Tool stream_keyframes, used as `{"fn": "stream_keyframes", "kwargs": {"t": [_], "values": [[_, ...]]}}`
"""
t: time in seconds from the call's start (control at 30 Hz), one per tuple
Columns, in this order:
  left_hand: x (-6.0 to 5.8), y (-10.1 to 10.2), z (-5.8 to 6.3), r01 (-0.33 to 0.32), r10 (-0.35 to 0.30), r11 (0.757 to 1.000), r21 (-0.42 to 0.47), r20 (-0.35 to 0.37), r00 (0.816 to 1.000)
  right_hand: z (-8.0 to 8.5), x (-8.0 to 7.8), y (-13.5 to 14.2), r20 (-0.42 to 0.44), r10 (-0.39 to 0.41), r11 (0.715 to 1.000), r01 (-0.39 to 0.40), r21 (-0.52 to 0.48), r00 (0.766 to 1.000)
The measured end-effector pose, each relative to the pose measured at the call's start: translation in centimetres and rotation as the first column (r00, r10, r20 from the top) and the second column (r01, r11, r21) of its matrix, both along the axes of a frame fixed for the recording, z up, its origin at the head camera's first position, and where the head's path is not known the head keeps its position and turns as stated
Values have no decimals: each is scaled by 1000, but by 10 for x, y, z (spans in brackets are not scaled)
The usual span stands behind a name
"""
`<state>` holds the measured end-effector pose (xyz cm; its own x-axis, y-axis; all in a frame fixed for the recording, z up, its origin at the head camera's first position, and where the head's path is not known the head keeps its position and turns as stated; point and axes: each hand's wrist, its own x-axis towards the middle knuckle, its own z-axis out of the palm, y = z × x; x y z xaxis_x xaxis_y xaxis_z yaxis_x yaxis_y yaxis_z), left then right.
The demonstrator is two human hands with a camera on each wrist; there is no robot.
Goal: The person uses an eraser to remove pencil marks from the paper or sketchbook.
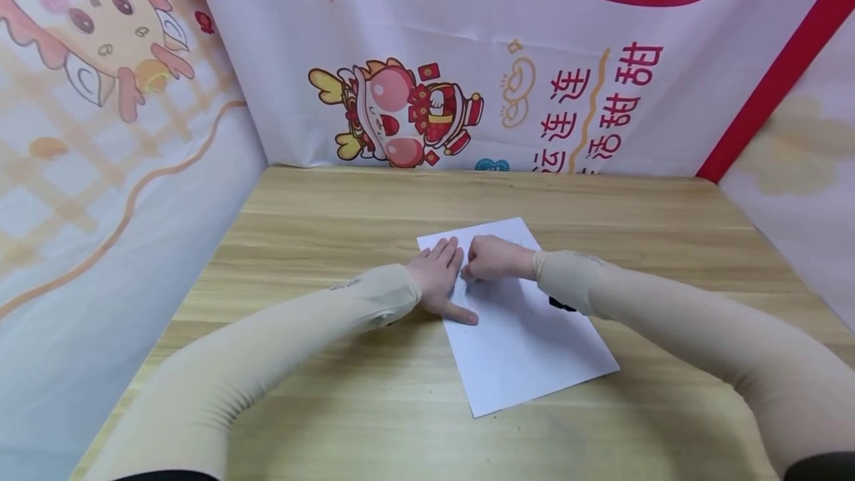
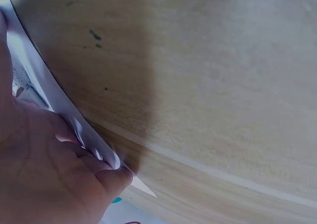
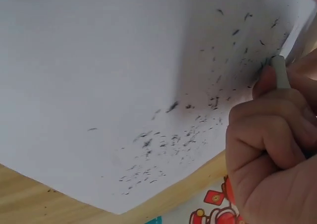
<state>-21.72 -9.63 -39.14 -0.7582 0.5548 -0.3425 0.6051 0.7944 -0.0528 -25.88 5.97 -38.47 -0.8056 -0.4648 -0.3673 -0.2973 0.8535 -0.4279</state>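
A white sheet of paper [image 1: 528,347] lies slanted on the wooden table. My left hand [image 1: 437,277] rests flat on its left edge, fingers straight and thumb spread. Close beside it, my right hand [image 1: 496,258] pinches a small whitish eraser [image 3: 281,71] against the sheet. Most of the eraser is hidden by the fingers. Dark eraser crumbs [image 3: 163,144] are scattered over the paper around the right hand, in the right wrist view. In the left wrist view, the paper's edge [image 2: 64,102] shows beside the left hand's fingers.
Wooden tabletop [image 1: 320,221] surrounds the sheet, with a few dark crumbs [image 2: 95,34] on it to the left of the paper. A printed cloth [image 1: 414,28] hangs behind the table's far edge. More patterned cloth [image 1: 133,191] hangs at the left side.
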Motion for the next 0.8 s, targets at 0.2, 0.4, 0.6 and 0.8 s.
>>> {"fn": "stream_keyframes", "kwargs": {"t": [0.2, 0.4, 0.6, 0.8], "values": [[0, -2, 2, -6, 6, 1000, 18, 13, 1000, -1, 20, 4, 32, 15, 999, -14, -32, 999], [-1, -4, 0, 5, -6, 999, 43, 31, 1000, -2, 37, 13, 33, 73, 996, -71, -57, 997], [-12, -9, 1, 35, -42, 996, 84, 87, 995, -1, 38, 22, 58, 68, 995, -64, -71, 996], [-17, -16, -1, 2, -9, 996, 89, 86, 996, -1, 41, 27, 55, 71, 991, -65, -113, 996]]}}
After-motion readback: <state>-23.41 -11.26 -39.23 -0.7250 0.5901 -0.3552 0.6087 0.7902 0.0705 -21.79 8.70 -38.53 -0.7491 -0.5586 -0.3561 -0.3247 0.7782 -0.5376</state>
